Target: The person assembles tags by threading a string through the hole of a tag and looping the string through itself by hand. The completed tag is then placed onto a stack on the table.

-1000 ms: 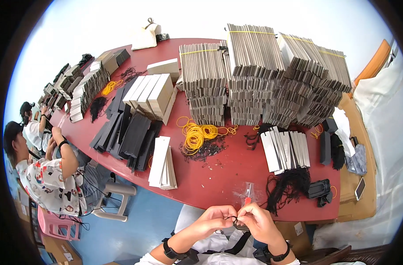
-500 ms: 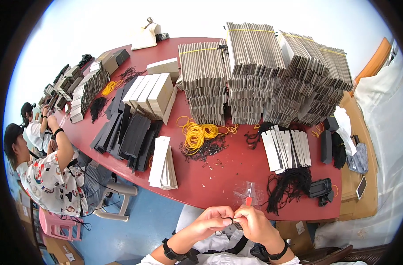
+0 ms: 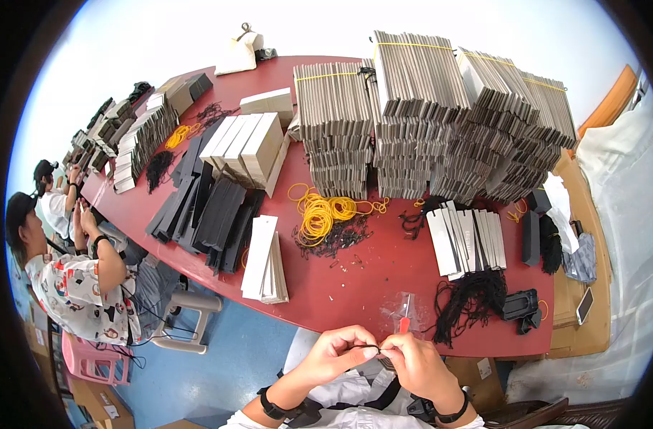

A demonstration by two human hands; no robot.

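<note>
**Bright, even light; heavy fisheye bend**

You get strong, flat daylight across the red counter [image 3: 355,286], with only short, soft shadows under the grey card stacks [image 3: 426,121]. Beyond the counter's far edge the floor washes out to near white. Focus is sharp around the stacks; the counter's edges curve hard, and a black vignette rings the frame.

your hands have closed up: left hand [image 3: 337,352] and right hand [image 3: 416,365] now meet fingertip to fingertip at bottom centre of the frame, pinching a thin black cord [image 3: 369,347]. the right hand dropped slightly from the red table [image 3: 355,286] edge. at left of the frame, a seated person [image 3: 76,279] lowered their raised arms.
</note>
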